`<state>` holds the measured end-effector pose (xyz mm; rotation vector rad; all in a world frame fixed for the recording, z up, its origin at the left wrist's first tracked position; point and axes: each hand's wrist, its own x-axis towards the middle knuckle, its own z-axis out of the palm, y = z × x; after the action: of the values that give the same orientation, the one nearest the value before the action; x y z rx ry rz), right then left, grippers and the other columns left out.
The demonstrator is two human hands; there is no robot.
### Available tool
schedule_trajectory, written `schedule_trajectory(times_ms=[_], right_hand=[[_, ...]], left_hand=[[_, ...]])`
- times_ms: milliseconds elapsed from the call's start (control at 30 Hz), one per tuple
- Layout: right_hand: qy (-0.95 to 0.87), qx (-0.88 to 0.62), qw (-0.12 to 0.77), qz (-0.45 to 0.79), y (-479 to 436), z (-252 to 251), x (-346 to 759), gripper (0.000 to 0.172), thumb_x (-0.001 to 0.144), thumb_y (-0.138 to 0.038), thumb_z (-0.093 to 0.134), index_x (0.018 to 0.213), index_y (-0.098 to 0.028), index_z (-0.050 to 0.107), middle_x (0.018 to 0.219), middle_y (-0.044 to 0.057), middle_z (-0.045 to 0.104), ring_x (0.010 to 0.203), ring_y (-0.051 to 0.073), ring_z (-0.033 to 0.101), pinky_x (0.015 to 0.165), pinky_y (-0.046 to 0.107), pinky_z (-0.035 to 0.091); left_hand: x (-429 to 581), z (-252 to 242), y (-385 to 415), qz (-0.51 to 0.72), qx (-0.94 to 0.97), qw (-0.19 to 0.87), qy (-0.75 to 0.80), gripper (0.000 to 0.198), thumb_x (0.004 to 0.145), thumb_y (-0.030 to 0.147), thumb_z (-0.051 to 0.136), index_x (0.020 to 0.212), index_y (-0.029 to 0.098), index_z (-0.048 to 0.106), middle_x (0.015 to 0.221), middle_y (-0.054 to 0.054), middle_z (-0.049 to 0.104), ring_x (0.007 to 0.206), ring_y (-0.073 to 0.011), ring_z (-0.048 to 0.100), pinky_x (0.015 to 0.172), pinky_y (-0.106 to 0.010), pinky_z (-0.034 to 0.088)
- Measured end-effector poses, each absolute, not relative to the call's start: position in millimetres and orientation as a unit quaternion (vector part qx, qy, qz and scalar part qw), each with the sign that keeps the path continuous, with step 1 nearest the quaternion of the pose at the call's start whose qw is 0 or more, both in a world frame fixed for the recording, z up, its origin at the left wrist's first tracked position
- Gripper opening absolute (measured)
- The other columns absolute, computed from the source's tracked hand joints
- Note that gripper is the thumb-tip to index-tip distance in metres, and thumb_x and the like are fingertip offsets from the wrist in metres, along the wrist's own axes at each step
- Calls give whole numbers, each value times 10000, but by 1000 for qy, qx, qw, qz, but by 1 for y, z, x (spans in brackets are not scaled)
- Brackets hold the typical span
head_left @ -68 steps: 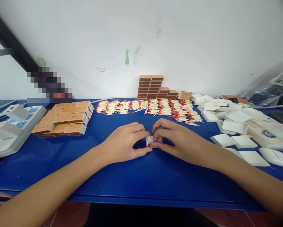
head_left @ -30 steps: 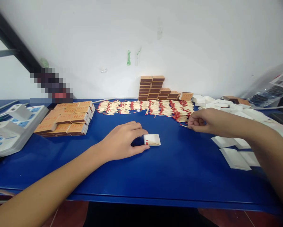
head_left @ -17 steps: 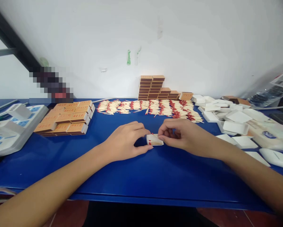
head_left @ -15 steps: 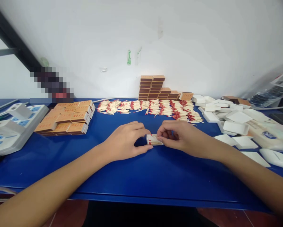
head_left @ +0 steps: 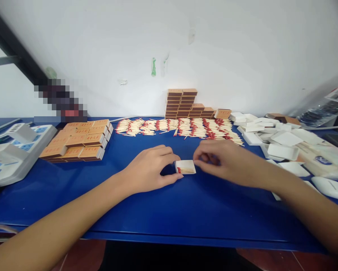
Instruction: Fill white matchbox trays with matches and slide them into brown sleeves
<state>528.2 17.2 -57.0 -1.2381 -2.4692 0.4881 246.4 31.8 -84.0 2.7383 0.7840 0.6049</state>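
A small white matchbox tray [head_left: 187,165] lies on the blue table [head_left: 185,210] with a few red-tipped matches in it. My left hand [head_left: 150,169] is closed on the tray's left end, thumb below and fingers above. My right hand [head_left: 225,162] hovers just right of the tray, slightly blurred, its fingers curled into a pinch. What the pinch holds, if anything, is hidden. A long row of loose matches [head_left: 185,128] lies behind both hands.
Orange matchbox sleeves [head_left: 78,141] are stacked flat at the left, with a taller brown stack [head_left: 185,103] against the wall. Several empty white trays [head_left: 281,150] are scattered at the right. White power strips [head_left: 13,150] sit at the far left.
My right hand went out to the match row, came back over the tray, and has now drawn slightly right of it. More matches lie in the tray. The left hand has stayed put.
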Motion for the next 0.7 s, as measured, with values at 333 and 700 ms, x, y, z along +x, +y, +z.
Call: schedule_trajectory(times_ms=[333,700], right_hand=[[-754,-643,3,133,54,-41,644,239,983,-315,630,878,-203,814,731,52,716,654,163,568,665,361,376],[-770,-620,-9,151,68,-64,646,365,831,-598,682,836,-246,780,747,53,722,649,214,598,615,352,426]], left_hand=[[239,-83,32,201,931,118,282,273,1010,360,792,1221,188,779,1030,-51,748,976,-223,710,829,-346,542],[235,-80,31,190,934,113,282,286,1025,362,764,1245,178,776,1065,-59,750,989,-224,706,848,-350,542]])
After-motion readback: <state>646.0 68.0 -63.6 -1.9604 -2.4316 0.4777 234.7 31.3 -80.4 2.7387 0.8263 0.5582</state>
